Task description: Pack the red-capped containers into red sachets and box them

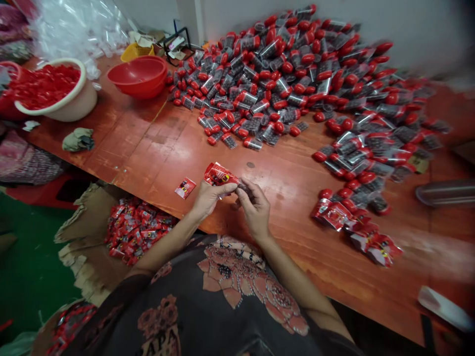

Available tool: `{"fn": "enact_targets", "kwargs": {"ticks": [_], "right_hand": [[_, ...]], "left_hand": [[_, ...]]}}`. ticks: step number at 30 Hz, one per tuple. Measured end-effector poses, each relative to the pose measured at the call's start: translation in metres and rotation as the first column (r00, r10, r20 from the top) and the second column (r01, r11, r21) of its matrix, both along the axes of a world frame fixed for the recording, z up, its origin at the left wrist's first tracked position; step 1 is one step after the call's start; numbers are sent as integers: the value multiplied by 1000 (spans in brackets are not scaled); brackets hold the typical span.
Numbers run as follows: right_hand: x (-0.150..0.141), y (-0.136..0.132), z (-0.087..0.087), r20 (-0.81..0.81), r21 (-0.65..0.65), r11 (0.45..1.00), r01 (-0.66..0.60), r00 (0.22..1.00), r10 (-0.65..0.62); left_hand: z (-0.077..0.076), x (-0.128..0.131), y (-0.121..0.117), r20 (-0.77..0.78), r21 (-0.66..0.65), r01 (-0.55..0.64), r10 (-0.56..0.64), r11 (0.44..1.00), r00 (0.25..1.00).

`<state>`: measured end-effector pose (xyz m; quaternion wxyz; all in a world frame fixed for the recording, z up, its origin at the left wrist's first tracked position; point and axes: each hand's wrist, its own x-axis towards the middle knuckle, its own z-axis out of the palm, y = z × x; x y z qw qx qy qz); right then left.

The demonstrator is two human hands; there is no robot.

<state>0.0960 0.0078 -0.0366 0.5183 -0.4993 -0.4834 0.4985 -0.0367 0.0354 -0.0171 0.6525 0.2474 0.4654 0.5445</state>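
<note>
working at the right end of a red printed packet (218,174) looked like the step in hand, over the near side of the table (148,153). the left hand (208,197) pinched the packet between thumb and fingers; the right hand (257,206) had its fingers bunched at that end, but what they gripped could not be told. the next move seemed to call for a steady left hold and fine right-finger work.
</note>
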Motion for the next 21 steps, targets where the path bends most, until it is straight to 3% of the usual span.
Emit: {"fn": "enact_targets", "kwargs": {"ticks": [4,10,16,21], "right_hand": [[3,1,6,-117,-35,987,-159,981,154],[4,0,8,-66,56,997,-48,996,52],[-7,-6,10,-42,-124,992,-23,999,18],[-1,-2,6,-9,-116,991,-69,998,68]], "left_hand": [[1,-3,1,31,36,65,-66,997,997],[-1,3,-1,9,6,-38,38,999,999],[3,8,-7,-61,-30,7,-9,1000,998],[4,4,-4,-83,-22,-17,15,1000,996]]}}
